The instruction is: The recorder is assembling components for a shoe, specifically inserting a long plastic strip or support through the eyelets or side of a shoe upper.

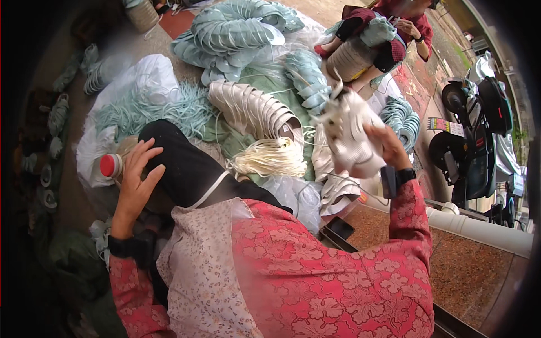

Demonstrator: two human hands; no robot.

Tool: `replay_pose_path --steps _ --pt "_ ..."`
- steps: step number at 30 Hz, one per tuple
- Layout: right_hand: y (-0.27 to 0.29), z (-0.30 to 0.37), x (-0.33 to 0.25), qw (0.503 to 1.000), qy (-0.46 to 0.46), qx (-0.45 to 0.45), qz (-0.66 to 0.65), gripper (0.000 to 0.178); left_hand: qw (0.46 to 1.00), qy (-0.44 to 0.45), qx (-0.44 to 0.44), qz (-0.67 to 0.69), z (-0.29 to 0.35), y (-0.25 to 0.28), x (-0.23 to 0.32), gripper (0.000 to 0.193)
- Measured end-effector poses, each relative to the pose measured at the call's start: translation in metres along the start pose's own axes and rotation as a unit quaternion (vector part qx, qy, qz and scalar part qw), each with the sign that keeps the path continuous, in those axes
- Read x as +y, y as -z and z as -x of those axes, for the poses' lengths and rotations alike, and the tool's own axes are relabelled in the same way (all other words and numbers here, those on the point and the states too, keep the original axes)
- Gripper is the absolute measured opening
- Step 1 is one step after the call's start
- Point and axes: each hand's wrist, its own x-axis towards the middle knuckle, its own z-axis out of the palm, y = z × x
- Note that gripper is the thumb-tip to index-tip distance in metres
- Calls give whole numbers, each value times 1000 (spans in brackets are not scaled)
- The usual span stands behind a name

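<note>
Outdoors, on the ground before you, a clear plastic bag point(301, 198) with indistinct contents lies beside cream laces point(271, 159). Your left hand point(137, 179) spreads wide near a red-capped container point(111, 165), contact unclear; your right hand point(390, 145) grips a white strappy piece point(356, 135) above the pile, while a white pipe point(486, 229) edges the speckled tiles point(468, 276) to your right.

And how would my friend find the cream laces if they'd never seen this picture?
Start at the big black knee left of the middle, then look right to the long curved row of beige pieces. The cream laces lie just below that row. They're thin and stringy, unlike the wide stacked pieces above, and cream, unlike the pale blue laces farther left.
</note>
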Motion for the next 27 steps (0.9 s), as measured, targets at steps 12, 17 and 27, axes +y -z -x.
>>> replay_pose_path --steps 12,17,27 --pt "128 198 118 766 -594 43 241 48 998 13 -50 -40 3 -26 -30 45" --pt "80 158 134 740 -580 148 306 35 997 23 -38 -60 8 -31 -28 48" --pt "174 188 332 738 -280 310 530 32 998 30 -43 -26 7 -32 -32 48"
